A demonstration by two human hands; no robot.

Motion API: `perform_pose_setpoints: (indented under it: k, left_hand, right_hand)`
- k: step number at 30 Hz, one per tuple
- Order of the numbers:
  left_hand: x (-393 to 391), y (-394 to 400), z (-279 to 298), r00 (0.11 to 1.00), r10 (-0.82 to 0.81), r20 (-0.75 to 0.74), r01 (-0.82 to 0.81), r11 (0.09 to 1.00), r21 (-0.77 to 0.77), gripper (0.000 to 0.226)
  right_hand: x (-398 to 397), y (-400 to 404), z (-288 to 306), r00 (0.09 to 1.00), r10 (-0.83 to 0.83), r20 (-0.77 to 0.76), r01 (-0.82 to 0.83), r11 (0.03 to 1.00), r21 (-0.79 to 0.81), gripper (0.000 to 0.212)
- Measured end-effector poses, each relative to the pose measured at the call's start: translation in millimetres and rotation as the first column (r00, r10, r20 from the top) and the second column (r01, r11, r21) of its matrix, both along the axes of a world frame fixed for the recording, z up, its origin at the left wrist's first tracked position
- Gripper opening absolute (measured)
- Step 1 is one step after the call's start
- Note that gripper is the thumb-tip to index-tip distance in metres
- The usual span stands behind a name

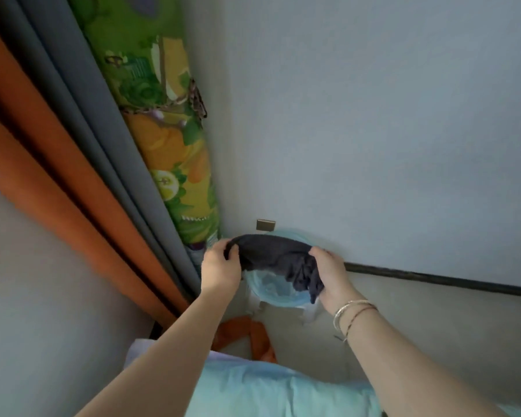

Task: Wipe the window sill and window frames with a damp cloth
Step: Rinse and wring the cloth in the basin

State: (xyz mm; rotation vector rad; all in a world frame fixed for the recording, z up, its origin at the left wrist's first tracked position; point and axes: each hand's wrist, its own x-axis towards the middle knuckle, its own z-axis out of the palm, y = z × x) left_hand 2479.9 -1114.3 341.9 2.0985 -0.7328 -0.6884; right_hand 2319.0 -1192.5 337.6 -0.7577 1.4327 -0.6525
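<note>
A dark blue-grey cloth [271, 255] is stretched between both of my hands, directly over a light blue basin [278, 293] that stands on the floor by the wall. My left hand [220, 266] grips the cloth's left end with curled fingers. Gripping the bunched right end is my right hand [328, 273], with folds of cloth hanging down into the basin. The basin's inside is partly hidden by the cloth. No window sill or window frame can be made out.
A grey curtain [82, 100] and an orange curtain [42, 145] hang at the left. A rolled green and orange printed mat [163, 130] leans in the corner. The pale wall [373, 115] ends in a dark skirting strip [433, 279]. A small brass plate [266, 225] sits behind the basin.
</note>
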Motion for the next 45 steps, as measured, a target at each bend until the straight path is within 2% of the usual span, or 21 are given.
perform_pose_setpoints:
  k: [2, 4, 6, 8, 9, 11, 13, 14, 17, 20, 23, 25, 27, 30, 32, 33, 35, 37, 40, 43, 45]
  left_hand:
    - [-8.3, -24.0, -23.1, 0.999, 0.050, -0.021, -0.048, 0.994, 0.093, 0.039]
    - [-16.3, -42.0, -38.1, 0.991, 0.019, -0.130, -0.008, 0.996, 0.088, 0.046]
    - [-21.7, -54.8, -56.3, 0.943, -0.137, -0.302, 0.118, 0.990, -0.081, 0.035]
    - [-19.4, -64.1, -73.8, 0.894, -0.287, -0.343, 0.218, 0.949, -0.227, 0.027]
    - [-18.9, -68.4, -80.6, 0.890, -0.297, -0.346, 0.209, 0.940, -0.268, 0.027]
    - [-11.8, -82.5, -105.2, 0.902, -0.254, -0.349, 0.150, 0.943, -0.298, 0.026]
    - [-3.6, -97.2, -127.9, 0.886, -0.215, -0.411, 0.083, 0.945, -0.316, 0.023]
    - [0.9, -106.6, -140.5, 0.869, -0.205, -0.450, 0.065, 0.949, -0.307, 0.023]
    - [12.3, -131.7, -178.2, 0.814, -0.171, -0.555, 0.032, 0.967, -0.251, 0.022]
    - [10.6, -143.4, -207.3, 0.784, -0.199, -0.588, 0.081, 0.972, -0.220, 0.021]
    - [10.4, -150.1, -232.2, 0.838, -0.249, -0.485, 0.159, 0.963, -0.219, 0.026]
    - [11.0, -155.1, -245.7, 0.881, -0.220, -0.420, 0.148, 0.969, -0.195, 0.026]
    - [11.3, -160.3, -263.0, 0.897, -0.192, -0.399, 0.143, 0.979, -0.148, 0.025]
    - [12.9, -174.7, -290.2, 0.914, -0.159, -0.374, 0.135, 0.987, -0.088, 0.024]
    - [12.7, -182.7, -305.1, 0.927, -0.129, -0.351, 0.112, 0.991, -0.069, 0.024]
    - [11.6, -186.7, -311.4, 0.929, -0.098, -0.356, 0.081, 0.995, -0.061, 0.024]
    - [10.7, -193.6, -328.5, 0.925, -0.045, -0.378, 0.032, 0.999, -0.042, 0.023]
    - [7.8, -199.6, -348.7, 0.884, 0.010, -0.468, -0.016, 1.000, -0.008, 0.023]
    - [9.6, -208.3, -374.8, 0.845, 0.001, -0.534, 0.015, 1.000, 0.025, 0.022]
    - [17.4, -215.9, -414.0, 0.928, -0.122, -0.352, 0.169, 0.980, 0.108, 0.033]
    - [25.1, -220.2, -441.6, 0.967, -0.150, -0.206, 0.185, 0.969, 0.166, 0.038]
  right_hand:
    - [2.3, -22.4, -11.5, 0.990, 0.000, 0.138, -0.012, 0.996, 0.086, 0.018]
    - [5.2, -40.7, -26.1, 0.973, 0.035, 0.227, -0.070, 0.986, 0.148, 0.026]
    - [10.6, -54.3, -43.2, 0.952, 0.117, 0.284, -0.171, 0.970, 0.175, 0.032]
    - [18.4, -66.3, -60.0, 0.925, 0.136, 0.355, -0.219, 0.954, 0.204, 0.038]
    - [19.3, -71.6, -66.2, 0.910, 0.118, 0.398, -0.216, 0.954, 0.210, 0.041]
    - [25.3, -86.0, -89.0, 0.852, 0.061, 0.520, -0.199, 0.956, 0.214, 0.030]
    - [26.7, -97.8, -108.8, 0.830, 0.029, 0.557, -0.158, 0.970, 0.186, 0.016]
    - [27.6, -102.8, -122.3, 0.832, 0.022, 0.554, -0.133, 0.978, 0.160, 0.016]
    - [36.1, -106.8, -160.0, 0.884, 0.073, 0.461, -0.078, 0.997, -0.007, 0.022]
    - [45.0, -101.0, -196.5, 0.962, 0.139, 0.236, -0.117, 0.988, -0.102, 0.016]
    - [45.5, -104.0, -231.7, 0.981, 0.139, 0.134, -0.126, 0.987, -0.102, 0.007]
    - [40.2, -111.0, -251.4, 0.990, 0.069, 0.121, -0.059, 0.995, -0.083, 0.009]
    - [31.8, -118.2, -273.3, 0.999, 0.046, 0.026, -0.044, 0.995, -0.089, 0.014]
    - [17.6, -134.9, -313.0, 0.974, 0.019, -0.226, -0.050, 0.990, -0.128, 0.015]
    - [7.5, -147.9, -336.4, 0.911, 0.015, -0.412, -0.088, 0.984, -0.158, 0.011]
    - [3.4, -154.6, -343.9, 0.890, 0.008, -0.455, -0.093, 0.982, -0.164, 0.012]
    - [1.6, -163.7, -352.7, 0.891, 0.007, -0.454, -0.103, 0.977, -0.187, 0.015]
    - [2.2, -170.1, -366.6, 0.896, 0.005, -0.445, -0.111, 0.971, -0.213, 0.016]
    - [5.4, -173.5, -394.7, 0.902, -0.013, -0.431, -0.093, 0.970, -0.224, 0.013]
    - [13.8, -183.0, -432.9, 0.877, 0.004, -0.480, -0.126, 0.967, -0.223, 0.010]
    - [18.5, -191.8, -454.7, 0.854, -0.077, -0.514, -0.102, 0.945, -0.311, 0.011]
